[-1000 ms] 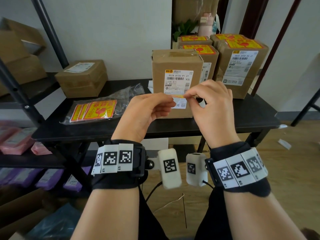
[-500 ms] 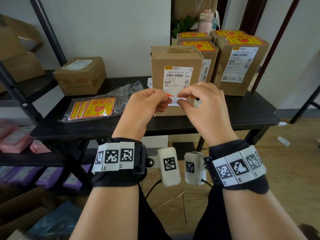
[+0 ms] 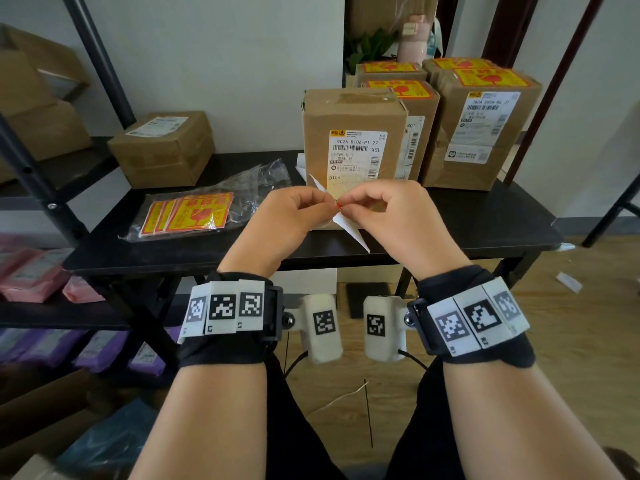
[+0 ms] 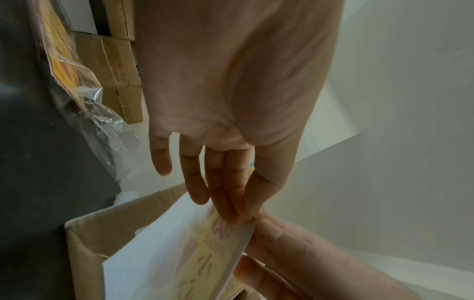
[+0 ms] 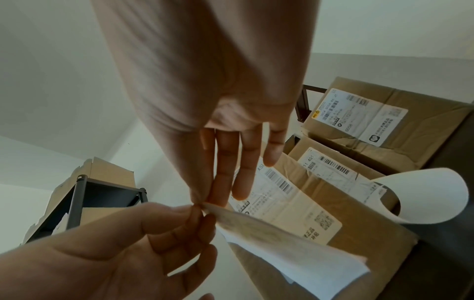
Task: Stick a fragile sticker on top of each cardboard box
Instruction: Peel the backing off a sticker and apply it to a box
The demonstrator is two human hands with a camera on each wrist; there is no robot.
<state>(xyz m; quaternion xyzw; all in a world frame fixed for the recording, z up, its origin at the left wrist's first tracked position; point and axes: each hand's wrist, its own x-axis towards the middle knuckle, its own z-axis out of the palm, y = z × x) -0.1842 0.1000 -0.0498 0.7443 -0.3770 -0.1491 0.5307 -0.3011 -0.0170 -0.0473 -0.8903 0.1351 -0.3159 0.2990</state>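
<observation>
My left hand (image 3: 328,205) and right hand (image 3: 345,208) meet in front of the table and pinch one corner of a fragile sticker (image 3: 350,231) on its white backing. Its white sheet hangs down to the right. In the left wrist view, my left fingertips (image 4: 239,216) pinch the sticker (image 4: 177,255), whose red and yellow print shows faintly. In the right wrist view, my right fingertips (image 5: 205,200) hold the same corner and a white layer (image 5: 423,194) curls away. Just behind stands a tall cardboard box (image 3: 353,105) with a bare taped top.
A clear bag of fragile stickers (image 3: 190,214) lies on the black table (image 3: 485,223) at the left. A low box (image 3: 162,147) sits at the back left. Several boxes with stickers on top (image 3: 491,77) stand at the back right. Metal shelving (image 3: 41,188) flanks the left.
Both hands have dropped slightly toward me while still pinching the sticker. A white sheet now hangs below the hands, where before the sticker was held flat between them.
</observation>
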